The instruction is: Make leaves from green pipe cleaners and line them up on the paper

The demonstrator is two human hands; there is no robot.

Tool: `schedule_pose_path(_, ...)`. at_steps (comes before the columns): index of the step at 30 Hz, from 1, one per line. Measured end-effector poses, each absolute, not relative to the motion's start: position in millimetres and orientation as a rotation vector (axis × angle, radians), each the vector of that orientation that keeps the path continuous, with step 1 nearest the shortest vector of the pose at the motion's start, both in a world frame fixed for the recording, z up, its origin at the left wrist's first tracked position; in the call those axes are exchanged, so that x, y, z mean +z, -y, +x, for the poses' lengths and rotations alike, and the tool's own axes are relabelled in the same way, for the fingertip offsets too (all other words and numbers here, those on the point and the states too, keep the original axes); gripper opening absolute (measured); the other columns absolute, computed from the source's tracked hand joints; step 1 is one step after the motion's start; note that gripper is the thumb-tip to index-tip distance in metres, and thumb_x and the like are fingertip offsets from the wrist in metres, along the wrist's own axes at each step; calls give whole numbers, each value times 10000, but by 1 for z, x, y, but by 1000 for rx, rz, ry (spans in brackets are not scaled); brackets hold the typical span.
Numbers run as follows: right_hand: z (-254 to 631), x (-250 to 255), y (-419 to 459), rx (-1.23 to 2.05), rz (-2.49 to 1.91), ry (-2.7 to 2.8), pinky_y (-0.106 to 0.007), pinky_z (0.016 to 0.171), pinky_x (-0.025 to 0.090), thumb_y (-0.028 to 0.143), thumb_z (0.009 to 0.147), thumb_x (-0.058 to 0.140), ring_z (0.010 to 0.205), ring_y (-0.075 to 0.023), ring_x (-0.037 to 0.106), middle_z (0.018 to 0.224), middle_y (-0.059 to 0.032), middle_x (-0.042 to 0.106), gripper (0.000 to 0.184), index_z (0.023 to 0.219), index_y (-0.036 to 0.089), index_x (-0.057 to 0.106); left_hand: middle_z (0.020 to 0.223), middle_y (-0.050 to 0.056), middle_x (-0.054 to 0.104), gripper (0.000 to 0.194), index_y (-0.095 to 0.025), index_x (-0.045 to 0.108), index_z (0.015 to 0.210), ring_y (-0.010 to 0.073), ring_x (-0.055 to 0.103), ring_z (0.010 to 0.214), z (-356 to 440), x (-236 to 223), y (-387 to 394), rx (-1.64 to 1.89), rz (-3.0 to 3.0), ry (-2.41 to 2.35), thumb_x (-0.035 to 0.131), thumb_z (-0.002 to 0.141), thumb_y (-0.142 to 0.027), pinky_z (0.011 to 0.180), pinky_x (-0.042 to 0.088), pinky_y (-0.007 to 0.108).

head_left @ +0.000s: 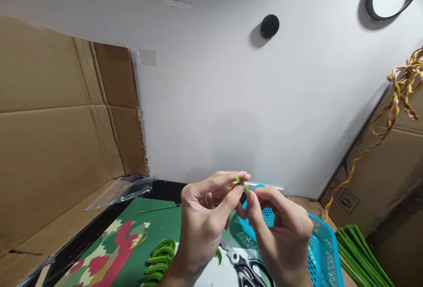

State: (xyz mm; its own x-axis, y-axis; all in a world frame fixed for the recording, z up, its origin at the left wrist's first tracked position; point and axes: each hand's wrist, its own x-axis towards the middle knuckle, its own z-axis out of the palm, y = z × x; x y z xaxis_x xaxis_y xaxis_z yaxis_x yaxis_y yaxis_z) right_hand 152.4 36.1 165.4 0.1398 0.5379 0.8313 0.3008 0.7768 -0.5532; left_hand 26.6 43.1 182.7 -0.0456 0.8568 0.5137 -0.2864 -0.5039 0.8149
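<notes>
My left hand (pixel 208 216) pinches a short piece of fuzzy green pipe cleaner (pixel 245 188) between thumb and fingers, its tip curled. My right hand (pixel 280 229) grips the lower end of the same piece between thumb and forefinger. Both hands are raised over the work surface, close together. Below them lie scissors (pixel 246 271) with black and grey handles, partly covered by the right hand. Left of my left wrist is a row of curved green pipe cleaner pieces (pixel 161 258). One small green bit (pixel 218 256) rests on a white sheet (pixel 209 276).
A blue perforated basket (pixel 325 238) stands behind and right of my right hand. Straight green stems (pixel 361 251) lie farther right. A patterned green board (pixel 132 238) and a clear plastic bag (pixel 122 192) are at left. Cardboard (pixel 59 102) flanks the white wall (pixel 205 102); twisted yellow-brown cord (pixel 395 97) hangs right.
</notes>
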Motion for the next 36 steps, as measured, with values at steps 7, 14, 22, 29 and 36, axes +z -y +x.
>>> schedule_pose_path(7,155,163,-39,223,-755,1459,-178,528,503,176,996,628,527,-76,623,657,31,691,193,818,196,700,991,34,802,251,-300,876,1067,75,652,641,24,180,-49,1729,1685,-633,716,973,-130,537,552,144)
schedule_pose_path(14,170,169,-39,317,-822,1509,-184,466,490,282,1029,587,494,-98,604,610,26,633,240,848,193,717,1023,36,778,391,-332,862,1125,122,697,792,23,183,-53,1635,1855,-601,634,981,-49,672,594,191)
schedule_pose_path(22,172,184,-17,118,-823,1539,-176,519,536,237,1010,612,482,-82,631,612,33,665,224,799,200,678,1009,17,761,362,-373,825,1217,89,637,720,11,200,-38,1427,1895,-605,670,996,-132,556,523,148)
schedule_pose_path(29,173,183,0,133,-605,1482,-132,587,621,154,948,719,577,-82,717,782,43,756,123,1016,255,738,829,-5,712,301,-358,851,1121,68,539,530,23,202,-19,1626,1872,-562,670,981,-162,454,443,168)
schedule_pose_path(36,168,181,3,43,-535,1369,-177,651,662,61,912,720,682,-115,753,871,31,788,522,1370,308,668,687,-27,705,188,-309,850,944,96,578,523,25,205,-12,1808,1880,-629,738,920,-160,433,428,179)
